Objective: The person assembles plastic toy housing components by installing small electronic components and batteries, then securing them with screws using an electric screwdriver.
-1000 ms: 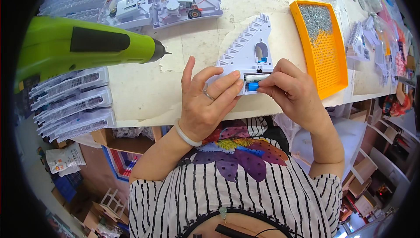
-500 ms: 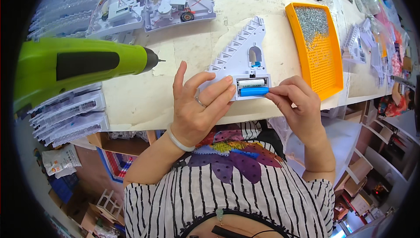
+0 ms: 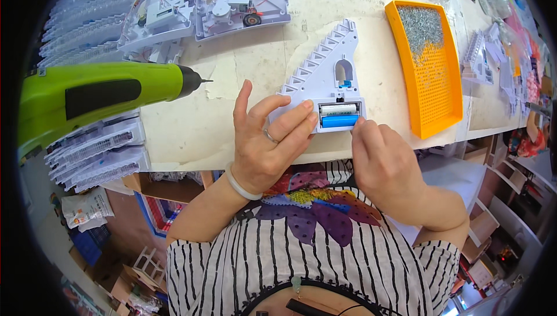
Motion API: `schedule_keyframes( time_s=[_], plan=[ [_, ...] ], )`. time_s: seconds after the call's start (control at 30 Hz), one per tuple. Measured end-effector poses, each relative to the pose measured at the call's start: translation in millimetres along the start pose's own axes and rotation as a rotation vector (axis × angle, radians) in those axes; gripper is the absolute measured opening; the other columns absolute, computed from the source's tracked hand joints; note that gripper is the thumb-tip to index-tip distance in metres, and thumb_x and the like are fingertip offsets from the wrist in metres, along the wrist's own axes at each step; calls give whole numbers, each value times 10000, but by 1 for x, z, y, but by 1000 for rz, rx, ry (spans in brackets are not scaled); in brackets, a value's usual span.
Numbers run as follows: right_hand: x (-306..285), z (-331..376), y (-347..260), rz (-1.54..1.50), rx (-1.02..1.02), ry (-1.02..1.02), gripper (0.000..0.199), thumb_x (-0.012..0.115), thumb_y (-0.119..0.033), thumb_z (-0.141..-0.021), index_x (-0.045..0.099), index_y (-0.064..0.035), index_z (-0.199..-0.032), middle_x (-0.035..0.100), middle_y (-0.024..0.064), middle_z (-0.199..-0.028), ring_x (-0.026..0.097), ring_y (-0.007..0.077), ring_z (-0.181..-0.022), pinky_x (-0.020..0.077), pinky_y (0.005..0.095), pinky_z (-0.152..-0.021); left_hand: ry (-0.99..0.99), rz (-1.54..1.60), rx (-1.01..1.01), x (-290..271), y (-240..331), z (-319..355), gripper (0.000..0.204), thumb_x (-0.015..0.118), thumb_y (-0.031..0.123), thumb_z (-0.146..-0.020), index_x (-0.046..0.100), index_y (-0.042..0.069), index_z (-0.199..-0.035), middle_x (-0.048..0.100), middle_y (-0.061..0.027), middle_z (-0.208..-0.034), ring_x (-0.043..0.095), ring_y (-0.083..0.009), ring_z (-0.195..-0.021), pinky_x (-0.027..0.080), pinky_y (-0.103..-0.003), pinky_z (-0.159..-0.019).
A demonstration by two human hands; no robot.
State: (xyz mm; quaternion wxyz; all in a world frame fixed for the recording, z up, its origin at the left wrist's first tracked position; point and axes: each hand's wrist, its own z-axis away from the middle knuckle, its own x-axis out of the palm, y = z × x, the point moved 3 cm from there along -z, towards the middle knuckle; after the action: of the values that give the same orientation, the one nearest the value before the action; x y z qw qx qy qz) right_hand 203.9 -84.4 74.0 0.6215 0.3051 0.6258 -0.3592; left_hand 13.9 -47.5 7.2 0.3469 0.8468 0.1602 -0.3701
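A pale white, triangular plastic housing with a stepped edge (image 3: 314,78) is placed slightly right of the centre of the frame, on the off-white, paper-covered bench (image 3: 232,63), with its base turned towards the bench's lower edge. In the rectangular compartment at its base, a blue cylindrical battery (image 3: 340,121) is set below and parallel to a white cylindrical battery (image 3: 338,109); whether the blue one is fully seated cannot be told. The lower left of the housing is covered by the fingers of the left hand (image 3: 268,135), on which a ring is worn; the little finger is raised apart, the thumb is mostly hidden, and whether the hand is clamped cannot be told. The right hand (image 3: 383,156) is held with fingers bent and together, its fingertips at the right end of the blue battery and the compartment's rim; whether anything is pinched cannot be told. To the right, small silvery screws (image 3: 419,29) are heaped in the upper end of a yellow, perforated plastic tray (image 3: 432,98). A lime-green and black power screwdriver (image 3: 104,87) is seen at left, its bit pointed right, above stacked white plastic housings (image 3: 98,153). At upper left, opened white housings with wires and small mechanisms (image 3: 223,11) are laid out.
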Motion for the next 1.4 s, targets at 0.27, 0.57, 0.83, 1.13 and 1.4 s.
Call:
schedule_keyframes(
  time_s=[0.27,0.57,0.83,1.13,1.4],
  plan=[
    [10,8,24,-202,-40,142,229,677,17,-741,650,147,-928,525,140,-875,545,217,-742,487,325,-619,10,-29,8,2,1,-2,333,832,155,-720,767,126,-1045,697,43,-1210,595,-245,-1138,352,-647,-1136],
    [14,2,12,-103,-215,140,203,668,-19,-770,666,105,-930,565,151,-939,537,222,-759,454,309,-623,-8,-77,8,-2,1,-3,322,822,149,-730,763,121,-1046,697,37,-1203,593,-248,-1143,343,-651,-1143],
    [27,3,19,-193,-79,263,412,664,-33,-765,664,130,-1143,567,104,-984,516,223,-759,426,361,-646,-123,289,-647,-23,-16,-9,633,893,267,-769,624,25,-1288,612,-120,-1301,597,-265,-1132,438,-428,-1045],
    [41,3,22,-246,-80,350,482,719,-50,-761,680,46,-1232,543,76,-978,518,207,-781,440,349,-674,-311,509,-845,-19,-34,-9,755,924,230,-750,555,-32,-1354,651,-116,-1114,638,-182,-1008,544,-318,-857],
    [70,12,53,-1133,388,389,798,889,-129,-788,481,28,-1455,620,53,-1118,623,190,-951,514,317,-920,-158,1146,-847,-2,-17,-5,778,883,16,-753,424,30,-1381,480,-122,-1276,572,-209,-1192,541,-338,-985]
  ],
)
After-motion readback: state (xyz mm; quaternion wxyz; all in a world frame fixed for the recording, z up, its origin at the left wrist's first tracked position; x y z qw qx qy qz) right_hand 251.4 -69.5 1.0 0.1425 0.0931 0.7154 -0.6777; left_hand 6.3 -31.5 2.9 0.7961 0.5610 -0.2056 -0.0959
